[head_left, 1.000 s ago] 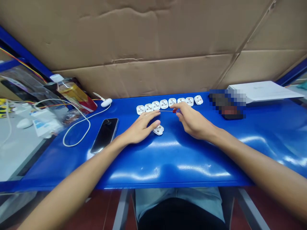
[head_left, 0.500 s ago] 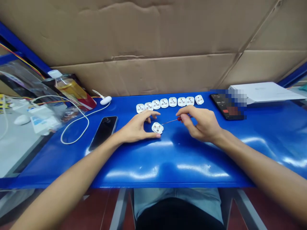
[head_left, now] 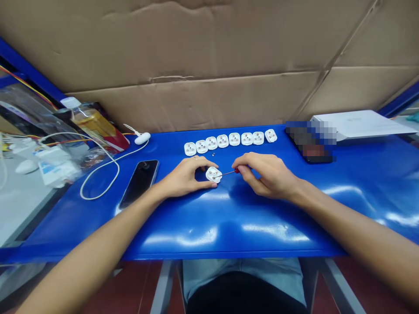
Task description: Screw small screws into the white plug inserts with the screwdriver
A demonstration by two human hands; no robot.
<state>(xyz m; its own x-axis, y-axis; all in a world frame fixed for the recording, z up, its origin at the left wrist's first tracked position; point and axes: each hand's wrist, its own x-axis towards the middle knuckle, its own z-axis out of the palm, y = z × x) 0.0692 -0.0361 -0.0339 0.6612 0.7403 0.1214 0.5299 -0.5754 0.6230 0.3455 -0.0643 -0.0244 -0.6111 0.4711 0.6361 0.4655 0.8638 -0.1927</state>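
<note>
A small white plastic piece (head_left: 214,174) with metal contacts lies on the blue table, between the thumb and fingers of my left hand (head_left: 188,176). My right hand (head_left: 266,174) grips a thin screwdriver (head_left: 237,170) by its red handle, and the shaft reaches left so that the tip meets the white piece. Behind my hands, several similar white pieces (head_left: 234,139) stand in a row across the table. A tiny metal part (head_left: 214,154) lies between that row and my left hand.
A phone (head_left: 140,182) lies left of my left hand, beside a white cable (head_left: 119,168). Farther left are a leaning bottle (head_left: 93,124) and clutter. At the right are a black phone (head_left: 317,158) and a white box (head_left: 356,124). Cardboard (head_left: 196,48) rises behind.
My right hand has moved left and the screwdriver tip now reaches over the white piece. My left fingers have closed in around that piece. The tiny metal part now shows behind them.
</note>
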